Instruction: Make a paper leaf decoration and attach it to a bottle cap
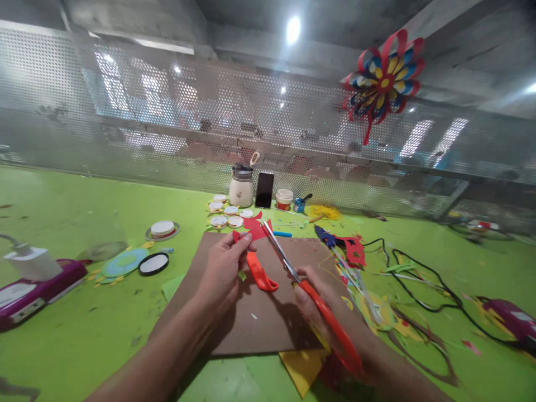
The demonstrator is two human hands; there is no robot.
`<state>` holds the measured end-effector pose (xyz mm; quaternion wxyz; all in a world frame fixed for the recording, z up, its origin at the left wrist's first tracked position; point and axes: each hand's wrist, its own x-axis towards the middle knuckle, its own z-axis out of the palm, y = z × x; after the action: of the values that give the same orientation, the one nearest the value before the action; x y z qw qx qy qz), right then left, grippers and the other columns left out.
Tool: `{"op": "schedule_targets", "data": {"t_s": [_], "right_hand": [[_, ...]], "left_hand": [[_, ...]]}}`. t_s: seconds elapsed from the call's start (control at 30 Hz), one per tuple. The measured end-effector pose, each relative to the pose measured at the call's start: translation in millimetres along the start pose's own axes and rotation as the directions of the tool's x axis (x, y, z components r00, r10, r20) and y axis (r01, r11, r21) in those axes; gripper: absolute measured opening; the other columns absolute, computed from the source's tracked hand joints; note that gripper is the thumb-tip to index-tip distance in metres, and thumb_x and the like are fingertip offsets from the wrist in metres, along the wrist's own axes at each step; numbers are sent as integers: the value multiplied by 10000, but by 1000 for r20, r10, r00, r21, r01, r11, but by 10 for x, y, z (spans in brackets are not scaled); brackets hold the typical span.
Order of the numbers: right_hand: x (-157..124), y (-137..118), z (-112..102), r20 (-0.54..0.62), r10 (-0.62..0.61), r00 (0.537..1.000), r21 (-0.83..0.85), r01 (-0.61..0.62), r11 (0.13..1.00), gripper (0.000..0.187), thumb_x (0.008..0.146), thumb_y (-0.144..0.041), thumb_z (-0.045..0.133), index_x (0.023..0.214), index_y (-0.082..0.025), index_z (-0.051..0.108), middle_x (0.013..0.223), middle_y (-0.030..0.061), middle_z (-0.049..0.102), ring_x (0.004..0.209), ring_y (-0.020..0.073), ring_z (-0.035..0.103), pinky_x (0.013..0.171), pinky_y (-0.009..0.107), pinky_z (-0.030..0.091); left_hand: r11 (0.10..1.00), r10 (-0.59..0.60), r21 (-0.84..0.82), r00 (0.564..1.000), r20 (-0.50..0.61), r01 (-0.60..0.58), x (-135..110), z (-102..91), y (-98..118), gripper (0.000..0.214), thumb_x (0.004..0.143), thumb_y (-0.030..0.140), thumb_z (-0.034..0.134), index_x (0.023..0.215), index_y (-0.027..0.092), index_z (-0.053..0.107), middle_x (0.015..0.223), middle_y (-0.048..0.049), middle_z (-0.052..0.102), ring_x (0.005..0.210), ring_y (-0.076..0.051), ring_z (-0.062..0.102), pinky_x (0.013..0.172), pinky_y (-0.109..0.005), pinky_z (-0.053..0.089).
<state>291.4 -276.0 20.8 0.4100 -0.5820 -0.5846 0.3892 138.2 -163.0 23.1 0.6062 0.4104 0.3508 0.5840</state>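
My left hand (224, 268) is raised over a brown cardboard sheet (234, 335), thumb and fingers pinched on a small red piece (237, 236). My right hand (316, 298) grips scissors (329, 324) by their orange handles, blades pointing away and to the left. Past the left fingertips is a larger red cut-out (256, 226), with the scissor tips in front of it; whether it joins the pinched piece I cannot tell. Between my hands shows a bright orange-red looped strip (260, 273) over the cardboard.
Behind stand a white jar (241, 187), a phone (264, 190), a small tub (284, 199) and a blue pot (299, 205). Right are a glue gun (324, 236), a black cable (422, 268) and paper scraps. Left are a black-rimmed disc (153, 263) and a purple power strip (46, 296).
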Motion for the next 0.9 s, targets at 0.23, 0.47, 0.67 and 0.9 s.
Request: {"op": "schedule_targets", "data": {"t_s": [0.23,0.47,0.67,0.9], "right_hand": [[20,-19,-14,12,-33,999,-16,33,999,471,858,-680,399,1003,-242,496,668,-33,464,571,137,417,529,261,344],[-11,-67,-61,103,-9,995,-36,13,999,427,889,-622,408,1080,-245,473,813,11,533,708,173,482,601,280,411],[-16,-85,-48,97,18,995,-39,-15,999,427,890,-619,410,1094,-248,467,808,13,533,707,170,480,579,268,406],[13,-17,-26,64,-29,997,-19,31,999,393,896,-596,432,1061,-242,479,735,-12,498,625,143,459,518,242,389]], "left_hand": [[1000,-17,9,999,36,17,27,-40,-42,179,656,274,729,660,148,602,570,16,592,438,-49,378,411,-175,271],[999,-18,-26,997,79,20,84,-96,-106,137,701,257,709,688,147,627,632,-8,637,481,-58,449,443,-172,313],[997,-51,-51,996,70,55,70,-91,-96,158,695,260,715,689,151,601,627,-12,641,475,-61,456,427,-166,308],[997,-55,-53,996,72,59,52,-71,-58,141,710,240,661,682,146,560,609,-21,634,432,-50,375,363,-157,204]]}}
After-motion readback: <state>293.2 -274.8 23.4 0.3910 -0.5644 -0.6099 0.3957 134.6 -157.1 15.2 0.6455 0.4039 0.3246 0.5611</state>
